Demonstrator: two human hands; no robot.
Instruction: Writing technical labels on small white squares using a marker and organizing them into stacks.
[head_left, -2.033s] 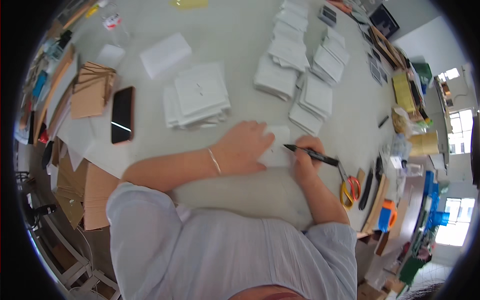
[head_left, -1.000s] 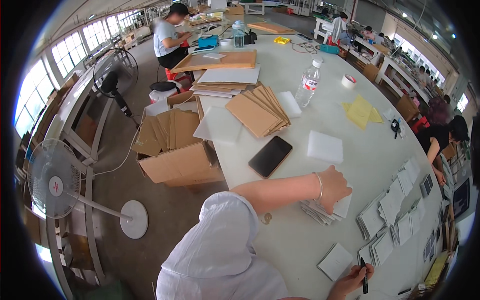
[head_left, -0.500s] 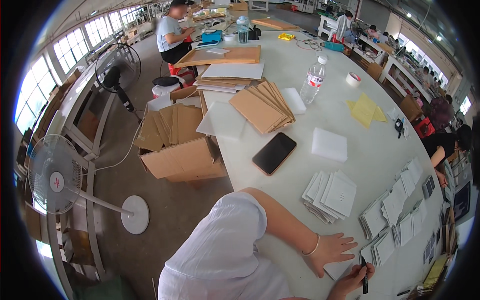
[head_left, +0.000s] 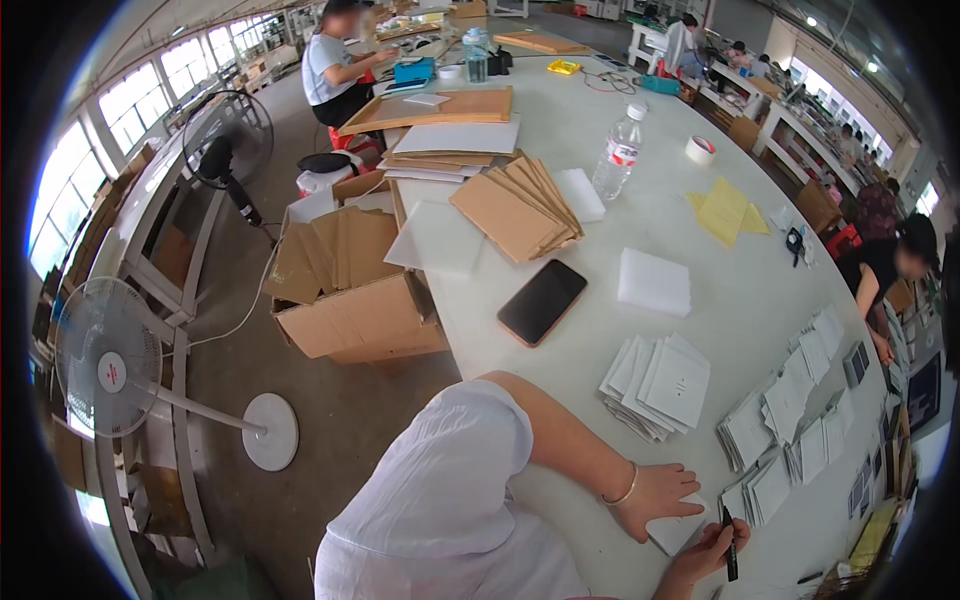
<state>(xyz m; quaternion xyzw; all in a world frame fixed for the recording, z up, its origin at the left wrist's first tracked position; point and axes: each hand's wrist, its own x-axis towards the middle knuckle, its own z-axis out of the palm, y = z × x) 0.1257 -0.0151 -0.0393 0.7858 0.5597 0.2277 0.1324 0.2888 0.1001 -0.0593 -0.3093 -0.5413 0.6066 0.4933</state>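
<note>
My left hand (head_left: 657,496) lies flat with fingers spread on a small white card (head_left: 676,530) near the table's front edge. Just to the right of it, my right hand (head_left: 712,549) grips a black pen (head_left: 729,543), its tip close to the card. A fanned stack of white cards (head_left: 660,382) lies a little farther up the table. More overlapping white cards (head_left: 790,420) run in rows to the right of my hands.
A black phone (head_left: 541,301), a white foam pad (head_left: 654,281), fanned brown cardboard sheets (head_left: 515,209) and a water bottle (head_left: 617,152) lie farther up the white table (head_left: 560,400). An open carton (head_left: 350,290) and a standing fan (head_left: 115,360) are on the floor to the left. Other people work at the far end and right.
The view has swung from looking down at the table to looking along it. My left hand went from the fanned card stack back to the small card by my pen hand.
</note>
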